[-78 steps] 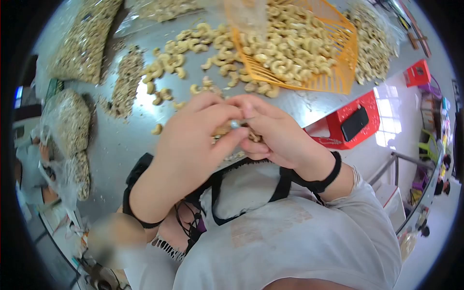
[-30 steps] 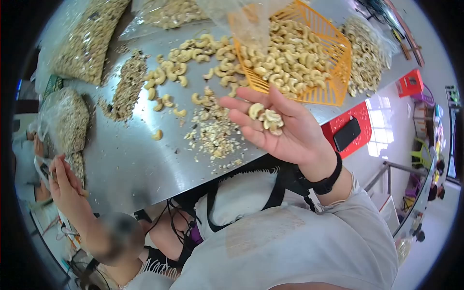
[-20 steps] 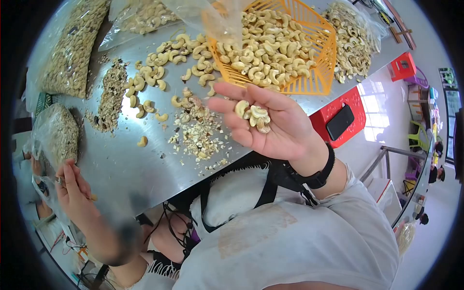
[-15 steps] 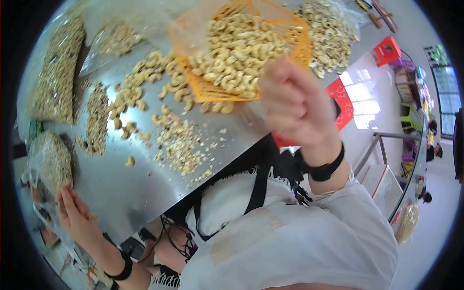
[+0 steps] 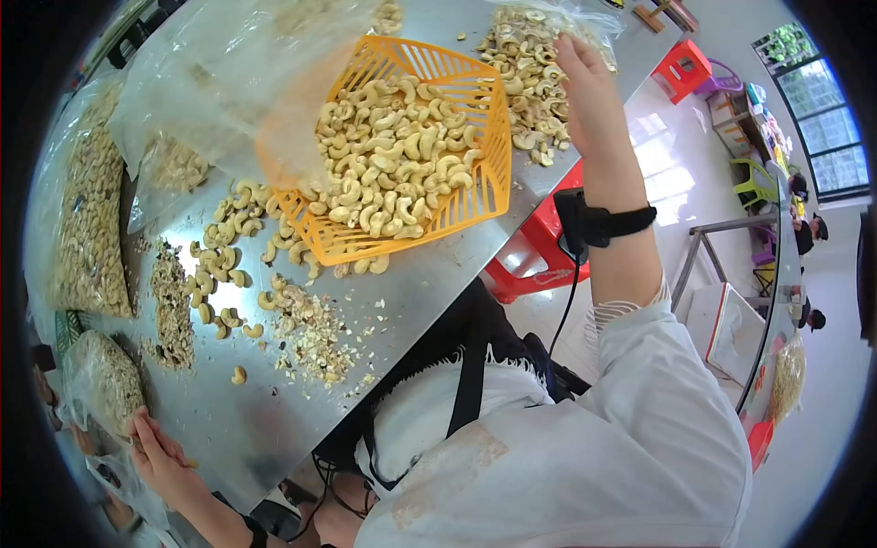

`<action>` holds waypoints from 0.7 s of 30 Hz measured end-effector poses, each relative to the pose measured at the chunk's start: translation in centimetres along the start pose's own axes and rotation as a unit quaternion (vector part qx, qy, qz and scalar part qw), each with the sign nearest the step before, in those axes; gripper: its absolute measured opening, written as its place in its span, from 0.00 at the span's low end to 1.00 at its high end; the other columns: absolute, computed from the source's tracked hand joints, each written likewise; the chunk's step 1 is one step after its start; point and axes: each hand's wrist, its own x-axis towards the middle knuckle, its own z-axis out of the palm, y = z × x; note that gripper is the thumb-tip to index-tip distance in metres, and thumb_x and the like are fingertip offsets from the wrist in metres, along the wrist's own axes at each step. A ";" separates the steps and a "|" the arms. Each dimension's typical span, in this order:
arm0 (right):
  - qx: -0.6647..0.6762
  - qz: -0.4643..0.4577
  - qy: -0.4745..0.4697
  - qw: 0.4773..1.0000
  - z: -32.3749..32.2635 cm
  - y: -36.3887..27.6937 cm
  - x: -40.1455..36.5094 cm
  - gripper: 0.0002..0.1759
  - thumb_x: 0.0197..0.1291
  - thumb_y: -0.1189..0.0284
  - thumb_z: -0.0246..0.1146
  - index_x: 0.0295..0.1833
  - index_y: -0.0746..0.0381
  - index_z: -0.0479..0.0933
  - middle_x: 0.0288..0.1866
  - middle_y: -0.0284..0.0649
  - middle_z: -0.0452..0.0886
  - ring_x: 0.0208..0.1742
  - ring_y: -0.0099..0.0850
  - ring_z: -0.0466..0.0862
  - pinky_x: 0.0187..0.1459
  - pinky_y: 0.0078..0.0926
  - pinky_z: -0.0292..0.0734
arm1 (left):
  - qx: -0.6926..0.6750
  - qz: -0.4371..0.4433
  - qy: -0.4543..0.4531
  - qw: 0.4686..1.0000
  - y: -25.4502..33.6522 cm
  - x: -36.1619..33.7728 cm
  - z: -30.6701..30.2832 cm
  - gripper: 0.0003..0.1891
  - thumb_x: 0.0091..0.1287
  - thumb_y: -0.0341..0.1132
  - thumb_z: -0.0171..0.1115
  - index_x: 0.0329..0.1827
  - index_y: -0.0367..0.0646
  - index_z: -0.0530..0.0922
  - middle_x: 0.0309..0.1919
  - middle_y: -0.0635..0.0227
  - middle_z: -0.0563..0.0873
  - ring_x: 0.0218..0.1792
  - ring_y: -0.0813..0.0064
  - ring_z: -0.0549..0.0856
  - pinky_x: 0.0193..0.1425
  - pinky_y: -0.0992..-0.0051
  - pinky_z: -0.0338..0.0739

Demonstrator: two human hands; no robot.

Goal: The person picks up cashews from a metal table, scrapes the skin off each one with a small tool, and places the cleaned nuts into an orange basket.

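Note:
My left hand [image 5: 164, 457] is at the lower left edge of the metal table, its fingers pressed together beside a small clear bag of bits [image 5: 105, 379]. What they hold, if anything, I cannot make out. A tiny tan piece shows next to that hand. My right hand [image 5: 592, 105] is raised at the upper right, fingers stretched out, beside a pile of cashews [image 5: 525, 87] on clear plastic. No held thing shows in it. Between the hands stands an orange slatted basket [image 5: 498, 160] with many whole cashews [image 5: 393, 155] in it.
Loose cashews [image 5: 215, 265], broken bits [image 5: 311, 333] and a strip of crumbs [image 5: 172, 306] lie on the metal table [image 5: 247, 416]. A large filled bag [image 5: 91, 219] lies at left, with plastic sheeting [image 5: 237, 68] behind. A red stool [image 5: 539, 247] stands by the table edge.
My right hand has moved up and away from over the basket's right side to the pile, its fingers now stretched. The view has shifted, and my left hand stays by the small bag.

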 end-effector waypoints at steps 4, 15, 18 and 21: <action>0.032 -0.007 -0.073 0.997 1.8 -3.6 -3.7 0.18 0.57 0.68 0.54 0.50 0.67 0.69 0.41 0.37 0.75 0.40 0.21 0.72 0.45 0.19 0.66 | 0.018 -0.030 -0.001 0.999 -0.7 0.7 -0.8 0.08 0.61 0.35 0.54 0.38 0.40 0.75 0.24 0.76 0.74 0.13 0.95 0.60 0.12 0.90 0.50; 0.576 -0.071 -0.682 0.445 7.3 -10.5 -15.3 0.16 0.47 0.78 0.59 0.45 0.52 0.75 0.43 0.30 0.74 0.32 0.24 0.74 0.32 0.20 0.69 | 0.021 -0.004 -0.052 0.998 0.9 -2.4 2.2 0.10 0.60 0.36 0.54 0.37 0.38 0.76 0.23 0.77 0.72 0.16 0.93 0.63 0.18 0.89 0.54; 0.597 -0.091 -0.407 0.685 7.8 -12.3 -18.2 0.16 0.44 0.82 0.58 0.40 0.55 0.75 0.41 0.25 0.73 0.31 0.20 0.74 0.32 0.20 0.69 | 0.034 0.036 -0.068 0.996 -0.2 -2.5 1.4 0.09 0.59 0.36 0.55 0.36 0.39 0.76 0.22 0.76 0.72 0.16 0.93 0.63 0.18 0.89 0.54; 0.432 0.098 -0.603 0.663 6.6 -12.6 -15.5 0.15 0.43 0.83 0.58 0.38 0.56 0.74 0.41 0.23 0.73 0.31 0.18 0.73 0.33 0.19 0.69 | -0.038 -0.011 -0.060 0.997 -0.4 -2.7 1.1 0.09 0.59 0.35 0.55 0.36 0.39 0.76 0.22 0.76 0.72 0.16 0.92 0.62 0.17 0.89 0.53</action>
